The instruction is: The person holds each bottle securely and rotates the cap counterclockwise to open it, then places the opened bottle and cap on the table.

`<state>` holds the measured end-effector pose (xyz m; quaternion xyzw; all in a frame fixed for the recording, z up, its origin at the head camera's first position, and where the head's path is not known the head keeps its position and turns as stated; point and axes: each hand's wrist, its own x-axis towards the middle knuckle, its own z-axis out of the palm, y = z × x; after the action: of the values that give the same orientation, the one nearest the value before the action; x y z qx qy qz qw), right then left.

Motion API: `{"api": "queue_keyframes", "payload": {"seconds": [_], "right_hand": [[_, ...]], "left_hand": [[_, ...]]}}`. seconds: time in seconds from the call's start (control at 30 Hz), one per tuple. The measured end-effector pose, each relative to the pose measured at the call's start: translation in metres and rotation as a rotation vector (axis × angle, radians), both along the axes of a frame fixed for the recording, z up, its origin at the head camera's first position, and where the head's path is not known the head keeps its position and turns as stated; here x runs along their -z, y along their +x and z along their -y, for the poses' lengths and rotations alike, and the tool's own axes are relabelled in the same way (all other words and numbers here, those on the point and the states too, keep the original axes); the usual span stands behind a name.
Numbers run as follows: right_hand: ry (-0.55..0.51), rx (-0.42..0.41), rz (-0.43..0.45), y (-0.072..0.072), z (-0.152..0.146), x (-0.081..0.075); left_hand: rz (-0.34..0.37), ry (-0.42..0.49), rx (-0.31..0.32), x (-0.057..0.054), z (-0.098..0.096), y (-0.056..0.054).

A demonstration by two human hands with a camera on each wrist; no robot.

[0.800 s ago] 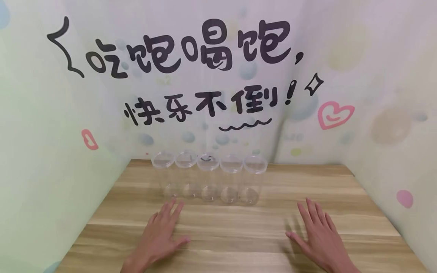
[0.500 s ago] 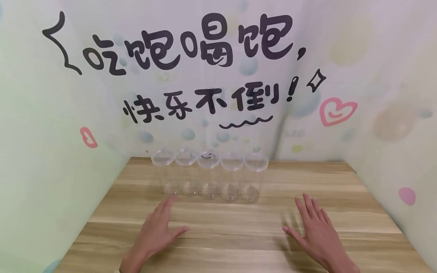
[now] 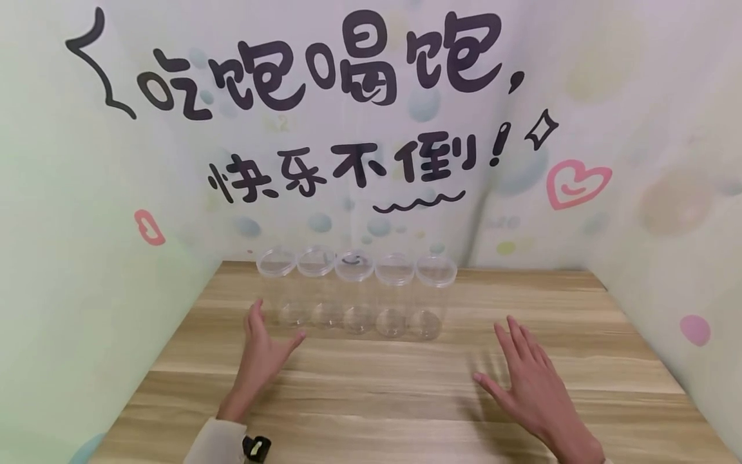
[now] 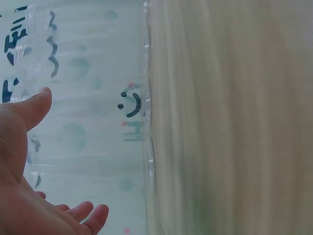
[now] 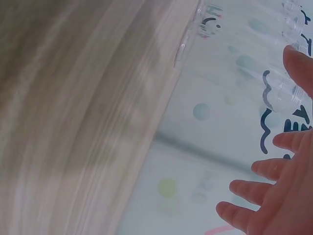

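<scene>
The left hand (image 3: 262, 354) has been turned, thumb and fingers wide, toward the leftmost of five clear cylindrical plastic jars (image 3: 278, 283) on the brown wood-grain worktop (image 3: 394, 412), seemingly within reach. The right hand (image 3: 533, 386) is spread wide; nothing is held.

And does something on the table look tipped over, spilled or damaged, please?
No, nothing stands out. The five clear jars stand upright in a row on the table, and no spill or damage shows. Fine cracks would be too small to tell.
</scene>
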<state>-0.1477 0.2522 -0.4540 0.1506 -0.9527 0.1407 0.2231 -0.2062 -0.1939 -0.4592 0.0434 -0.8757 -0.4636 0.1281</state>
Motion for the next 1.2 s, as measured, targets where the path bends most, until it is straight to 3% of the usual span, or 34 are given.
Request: {"api": "queue_keyframes", "payload": {"seconds": [0.23,0.47,0.7,0.97,1.2], "right_hand": [[-0.015,-0.039,-0.023,-0.004,0.005,0.000],[-0.026,-0.049,-0.010,-0.008,0.011,-0.002],[-0.034,-0.051,0.001,-0.011,0.015,-0.002],[-0.035,-0.058,-0.004,-0.014,0.018,-0.003],[-0.034,-0.056,-0.013,-0.015,0.020,-0.004]], "left_hand": [[0.066,0.139,-0.004,-0.008,-0.003,-0.028],[0.005,0.209,-0.050,-0.010,-0.010,-0.052],[-0.037,0.239,-0.070,-0.006,-0.009,-0.063],[-0.029,0.253,-0.092,-0.006,-0.005,-0.072],[-0.043,0.196,-0.158,-0.003,-0.003,-0.076]]}}
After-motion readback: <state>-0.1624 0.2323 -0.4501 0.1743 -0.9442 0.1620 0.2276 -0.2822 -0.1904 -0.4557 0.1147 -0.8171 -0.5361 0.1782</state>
